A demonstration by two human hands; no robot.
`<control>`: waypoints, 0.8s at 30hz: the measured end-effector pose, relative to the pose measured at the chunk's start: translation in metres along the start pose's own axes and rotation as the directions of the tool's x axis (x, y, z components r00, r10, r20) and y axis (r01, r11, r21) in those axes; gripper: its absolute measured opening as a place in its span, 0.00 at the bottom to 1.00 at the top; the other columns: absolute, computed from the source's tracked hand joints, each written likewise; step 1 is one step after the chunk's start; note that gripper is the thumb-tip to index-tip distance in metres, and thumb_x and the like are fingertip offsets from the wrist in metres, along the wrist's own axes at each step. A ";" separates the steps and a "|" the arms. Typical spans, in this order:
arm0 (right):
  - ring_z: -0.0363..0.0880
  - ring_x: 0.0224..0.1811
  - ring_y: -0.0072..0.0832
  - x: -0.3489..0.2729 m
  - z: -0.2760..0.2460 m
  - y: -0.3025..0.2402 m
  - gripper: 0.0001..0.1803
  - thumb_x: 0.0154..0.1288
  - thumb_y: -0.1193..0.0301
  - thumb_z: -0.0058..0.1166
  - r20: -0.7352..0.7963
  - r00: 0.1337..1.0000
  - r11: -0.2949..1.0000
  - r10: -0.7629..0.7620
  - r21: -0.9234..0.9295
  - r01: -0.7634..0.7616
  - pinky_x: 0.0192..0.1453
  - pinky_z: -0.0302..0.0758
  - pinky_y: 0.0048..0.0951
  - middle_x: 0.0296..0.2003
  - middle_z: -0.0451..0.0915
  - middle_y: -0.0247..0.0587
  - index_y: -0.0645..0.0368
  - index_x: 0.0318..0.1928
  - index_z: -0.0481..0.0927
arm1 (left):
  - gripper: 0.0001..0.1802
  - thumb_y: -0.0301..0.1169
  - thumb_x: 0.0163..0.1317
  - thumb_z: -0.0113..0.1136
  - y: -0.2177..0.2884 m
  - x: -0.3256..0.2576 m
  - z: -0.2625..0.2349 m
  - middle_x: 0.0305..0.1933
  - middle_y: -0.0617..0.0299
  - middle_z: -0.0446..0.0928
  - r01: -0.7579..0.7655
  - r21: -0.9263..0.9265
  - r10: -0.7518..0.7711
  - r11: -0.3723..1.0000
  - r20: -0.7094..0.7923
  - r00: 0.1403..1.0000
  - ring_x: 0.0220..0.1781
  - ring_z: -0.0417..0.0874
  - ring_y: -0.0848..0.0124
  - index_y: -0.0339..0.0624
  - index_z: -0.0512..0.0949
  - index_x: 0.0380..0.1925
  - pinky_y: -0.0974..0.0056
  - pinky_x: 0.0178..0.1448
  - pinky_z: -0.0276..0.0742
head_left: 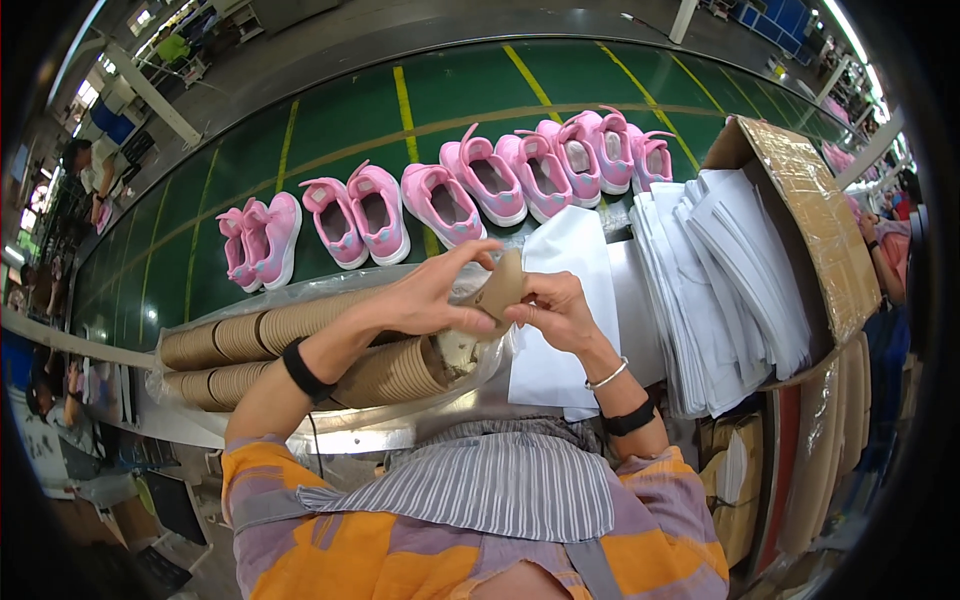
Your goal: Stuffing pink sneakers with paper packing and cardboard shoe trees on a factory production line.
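In front of me, a curved brown cardboard shoe insert [508, 282] is held up between both hands. My right hand [560, 308] pinches its right edge between thumb and fingers. On the other side my left hand [440, 292] is curled about it, thumb low and fingers at the top; some fingertips are hidden. Beneath my left forearm, nested rows of similar brown inserts [300, 325] lie in a clear plastic bag [480, 365]. White paper sheets [565, 265] lie just beyond and below my right hand.
Several pink shoes [440, 205] line the green conveyor belt [350, 130] with yellow stripes. To the right, a stack of white paper [715, 290] spills from an open cardboard box [815, 230]. Another person [100, 175] is at the far left.
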State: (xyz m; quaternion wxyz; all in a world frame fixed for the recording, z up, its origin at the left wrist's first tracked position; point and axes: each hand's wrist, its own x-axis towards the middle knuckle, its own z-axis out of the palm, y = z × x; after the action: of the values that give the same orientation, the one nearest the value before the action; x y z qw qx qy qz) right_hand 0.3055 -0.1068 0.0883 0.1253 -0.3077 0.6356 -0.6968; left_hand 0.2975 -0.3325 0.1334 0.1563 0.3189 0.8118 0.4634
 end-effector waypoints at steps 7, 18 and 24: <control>0.76 0.26 0.19 -0.013 -0.005 0.023 0.05 0.66 0.74 0.53 -0.324 0.938 0.814 0.122 0.574 0.092 0.30 0.72 0.20 0.27 0.79 0.33 0.64 0.36 0.78 | 0.29 0.39 0.54 0.67 -0.008 0.027 0.004 0.46 0.60 0.74 -0.068 -0.210 0.059 0.975 -0.049 0.997 0.55 0.72 0.70 0.35 0.70 0.51 0.62 0.62 0.65; 0.61 0.66 0.45 -0.087 0.010 0.066 0.44 0.47 0.60 0.69 -0.223 0.970 0.452 -0.097 -0.878 -0.157 0.68 0.59 0.44 0.62 0.64 0.52 0.64 0.62 0.63 | 0.17 0.29 0.57 0.64 0.039 -0.009 -0.023 0.39 0.60 0.79 0.036 -0.392 -0.233 0.919 -0.468 0.852 0.39 0.80 0.75 0.35 0.74 0.46 0.68 0.44 0.77; 0.73 0.54 0.40 -0.103 0.017 0.082 0.14 0.55 0.75 0.59 -0.248 0.944 0.429 -0.220 -0.893 -0.135 0.58 0.68 0.38 0.46 0.77 0.49 0.66 0.43 0.78 | 0.14 0.27 0.57 0.62 0.074 -0.031 -0.004 0.38 0.60 0.79 -0.032 -0.193 -0.091 0.981 -0.596 0.798 0.38 0.79 0.74 0.35 0.74 0.42 0.67 0.44 0.75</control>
State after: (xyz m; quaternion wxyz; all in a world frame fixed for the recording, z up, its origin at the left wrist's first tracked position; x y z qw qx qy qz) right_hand 0.3784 -0.0754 -0.0186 -0.1839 -0.2225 0.9116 -0.2925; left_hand 0.3456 -0.3286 0.1970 -0.0721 0.1260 0.7754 0.6146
